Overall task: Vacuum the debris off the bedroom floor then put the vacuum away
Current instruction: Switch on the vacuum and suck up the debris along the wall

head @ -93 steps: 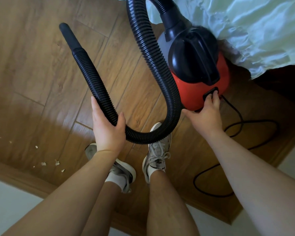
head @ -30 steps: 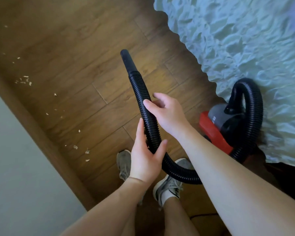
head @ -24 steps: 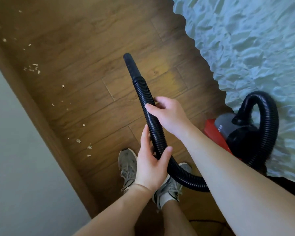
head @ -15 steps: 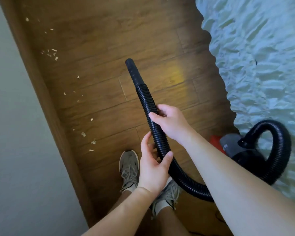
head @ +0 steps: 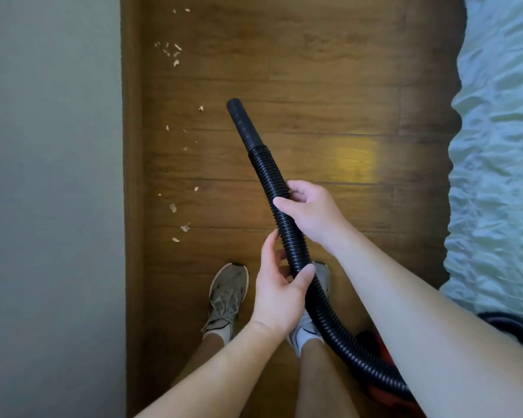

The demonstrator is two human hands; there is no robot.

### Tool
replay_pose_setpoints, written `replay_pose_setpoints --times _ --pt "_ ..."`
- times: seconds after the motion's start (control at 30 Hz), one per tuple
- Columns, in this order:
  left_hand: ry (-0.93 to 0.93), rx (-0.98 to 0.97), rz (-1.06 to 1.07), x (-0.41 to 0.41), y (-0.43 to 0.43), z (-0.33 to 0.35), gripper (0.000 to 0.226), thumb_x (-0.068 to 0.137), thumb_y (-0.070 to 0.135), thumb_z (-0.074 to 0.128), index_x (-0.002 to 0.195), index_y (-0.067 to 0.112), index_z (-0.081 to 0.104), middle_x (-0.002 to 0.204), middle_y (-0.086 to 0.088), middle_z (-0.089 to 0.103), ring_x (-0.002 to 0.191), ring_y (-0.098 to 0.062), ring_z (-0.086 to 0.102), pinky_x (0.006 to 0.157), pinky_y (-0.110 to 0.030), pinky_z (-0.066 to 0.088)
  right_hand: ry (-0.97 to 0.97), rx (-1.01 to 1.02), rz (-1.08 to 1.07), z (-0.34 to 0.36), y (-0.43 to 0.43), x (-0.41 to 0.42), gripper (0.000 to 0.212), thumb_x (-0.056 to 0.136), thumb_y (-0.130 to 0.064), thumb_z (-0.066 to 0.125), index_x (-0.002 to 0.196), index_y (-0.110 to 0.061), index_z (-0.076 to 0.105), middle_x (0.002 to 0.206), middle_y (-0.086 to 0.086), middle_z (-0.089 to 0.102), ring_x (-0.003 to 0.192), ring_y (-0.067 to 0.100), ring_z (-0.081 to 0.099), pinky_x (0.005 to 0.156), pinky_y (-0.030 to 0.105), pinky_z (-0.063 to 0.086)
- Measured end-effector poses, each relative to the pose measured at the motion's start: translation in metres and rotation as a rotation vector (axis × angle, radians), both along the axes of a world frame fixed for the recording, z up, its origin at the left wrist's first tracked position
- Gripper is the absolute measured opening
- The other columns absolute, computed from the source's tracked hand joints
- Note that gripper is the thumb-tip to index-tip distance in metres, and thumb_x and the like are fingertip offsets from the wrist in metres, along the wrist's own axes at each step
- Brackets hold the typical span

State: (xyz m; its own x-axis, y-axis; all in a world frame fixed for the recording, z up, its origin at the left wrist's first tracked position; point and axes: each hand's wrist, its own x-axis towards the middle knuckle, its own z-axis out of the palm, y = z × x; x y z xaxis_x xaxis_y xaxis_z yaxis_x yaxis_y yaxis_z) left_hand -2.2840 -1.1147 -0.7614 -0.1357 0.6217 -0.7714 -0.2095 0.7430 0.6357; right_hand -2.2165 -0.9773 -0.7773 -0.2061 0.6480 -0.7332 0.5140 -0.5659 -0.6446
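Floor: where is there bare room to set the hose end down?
Bare boards lie between the hose and the bed cover. Crowded: debris strewn along the baseboard; shoes and vacuum nearest the person.

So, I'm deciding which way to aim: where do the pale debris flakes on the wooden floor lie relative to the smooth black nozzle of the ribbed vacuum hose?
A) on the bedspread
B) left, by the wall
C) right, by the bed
B: the pale debris flakes trail beside the wall, left of the smooth black nozzle of the ribbed vacuum hose.
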Motion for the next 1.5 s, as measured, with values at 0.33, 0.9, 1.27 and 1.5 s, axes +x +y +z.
replay_pose_setpoints --times 0.33,0.9,1.27,1.5 --pt "0.019 -0.078 0.295 0.026 0.003 -0.012 0.065 0.092 0.018 0.073 0.143 0.044 0.043 0.119 0.005 0.061 0.097 -0.005 0.067 0.088 -0.034 0.060 -0.018 -0.021 0.307 -0.024 0.014 -0.007 0.045 0.084 -0.031 0.073 0.127 -0.022 0.063 0.116 -0.003 0.069 0.106 0.014 0.066 0.099 0.043 0.053" --pt "-0.197 -0.178 0.697 0.019 -0.052 -0.060 0.056 0.091 -0.001 0.071 0.134 0.027 0.051 0.103 -0.004 0.067 0.081 -0.016 0.069 0.082 -0.041 0.060 -0.088 -0.142 0.553 -0.080 -0.042 -0.043 0.057 0.090 -0.013 0.073 0.143 -0.017 0.053 0.104 -0.006 0.067 0.093 0.015 0.068 0.090 0.036 0.055" --pt "-0.359 -0.207 0.761 0.007 -0.100 -0.067 0.080 0.089 -0.014 0.066 0.152 0.026 0.037 0.124 -0.010 0.062 0.099 -0.019 0.070 0.067 -0.024 0.059 -0.204 -0.150 0.738 -0.091 -0.092 -0.066 0.051 0.093 -0.018 0.068 0.142 -0.013 0.053 0.110 0.001 0.065 0.098 0.022 0.066 0.092 0.031 0.050" --pt "-0.399 -0.221 0.828 -0.004 -0.117 -0.072 0.083 0.088 -0.017 0.064 0.154 0.025 0.038 0.124 -0.008 0.064 0.102 -0.018 0.073 0.084 -0.032 0.061 -0.271 -0.190 0.787 -0.107 -0.111 -0.080 0.065 0.087 -0.022 0.072 0.145 -0.008 0.046 0.116 0.006 0.069 0.099 0.025 0.069 0.096 0.042 0.054"
